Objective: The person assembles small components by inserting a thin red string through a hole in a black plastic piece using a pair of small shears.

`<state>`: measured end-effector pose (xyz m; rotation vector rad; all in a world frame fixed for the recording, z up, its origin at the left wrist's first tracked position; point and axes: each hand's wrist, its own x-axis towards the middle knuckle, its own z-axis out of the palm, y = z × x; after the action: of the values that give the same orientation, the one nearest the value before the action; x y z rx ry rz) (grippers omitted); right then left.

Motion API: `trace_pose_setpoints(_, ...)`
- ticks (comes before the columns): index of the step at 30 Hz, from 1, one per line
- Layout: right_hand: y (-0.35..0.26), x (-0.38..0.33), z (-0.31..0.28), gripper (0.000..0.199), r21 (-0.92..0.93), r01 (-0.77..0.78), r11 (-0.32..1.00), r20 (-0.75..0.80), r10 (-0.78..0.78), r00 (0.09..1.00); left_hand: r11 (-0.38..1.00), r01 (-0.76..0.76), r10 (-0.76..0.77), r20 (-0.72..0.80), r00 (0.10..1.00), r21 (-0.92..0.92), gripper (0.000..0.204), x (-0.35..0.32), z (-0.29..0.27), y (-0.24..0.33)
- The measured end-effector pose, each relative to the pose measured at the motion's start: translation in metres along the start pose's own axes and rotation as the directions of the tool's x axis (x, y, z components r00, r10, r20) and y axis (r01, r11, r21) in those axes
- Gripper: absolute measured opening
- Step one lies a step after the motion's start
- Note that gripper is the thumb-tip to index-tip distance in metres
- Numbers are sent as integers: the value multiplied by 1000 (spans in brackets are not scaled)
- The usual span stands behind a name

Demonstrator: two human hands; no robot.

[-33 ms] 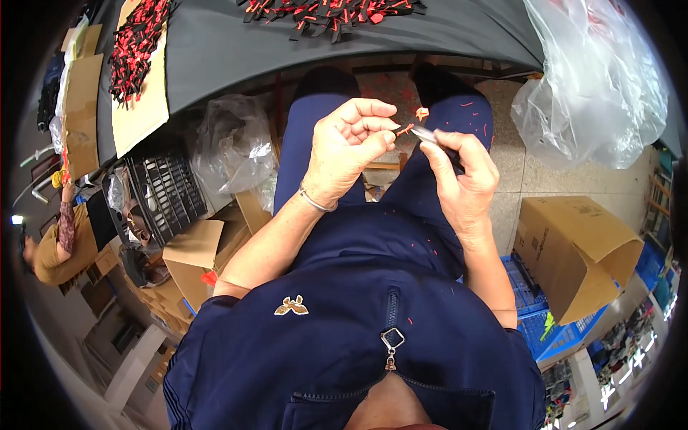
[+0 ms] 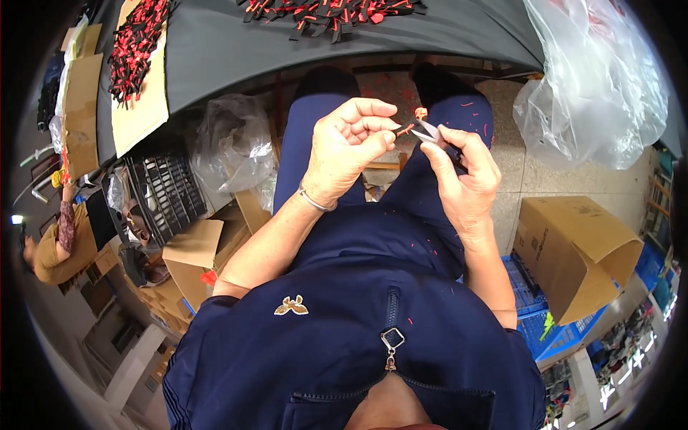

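My left hand (image 2: 349,147) pinches a small black strip (image 2: 403,131) with a red-orange thread knot on it, between thumb and forefinger. A pair of thread snips (image 2: 428,135) is gripped in my right hand (image 2: 466,168); its two pointed blades are spread apart beside the strip. Just above the blades shows a small orange piece (image 2: 421,113), and I cannot tell what it hangs from. Both hands are held over my lap, over dark blue trousers (image 2: 308,115) dotted with red thread scraps.
On the black-covered table (image 2: 215,54) lie heaps of black and red strips (image 2: 333,16), some on a cardboard sheet (image 2: 154,104). Plastic bags (image 2: 591,107), cardboard boxes (image 2: 566,251), a black crate (image 2: 168,190) and a blue crate (image 2: 534,326) surround me. Another person (image 2: 68,247) works at far left.
The snips' blades have parted, and the small orange piece has shifted slightly. My left hand holds the strip in the same place.
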<state>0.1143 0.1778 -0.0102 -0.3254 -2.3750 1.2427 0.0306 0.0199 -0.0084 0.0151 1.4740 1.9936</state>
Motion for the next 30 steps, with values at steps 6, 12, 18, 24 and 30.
trace_pose_setpoints(6, 3, 7, -4, 22, -7, 35, 999, 49, -35, 998, 999, -18, 17, 25, 1000, 28, 33, 4, 1, 1)
trace_pose_setpoints(12, 2, 8, -3, 19, -93, 53, 994, 82, -45, 996, 999, 9, -11, 35, 999, 45, 35, 7, -2, 1)
trace_pose_setpoints(18, 11, 7, -4, 18, -12, -8, 1000, 116, 10, 993, 999, 43, -42, 44, 998, -23, 31, 9, -5, -8)
trace_pose_setpoints(24, 8, 8, -8, 22, -5, 6, 1000, 61, -5, 998, 996, 68, -67, 27, 997, -56, 34, 10, -5, -6)
trace_pose_setpoints(30, 13, 7, -5, 25, -52, 141, 989, 93, -136, 986, 995, 78, -76, 27, 997, -54, 34, 9, -2, -7)
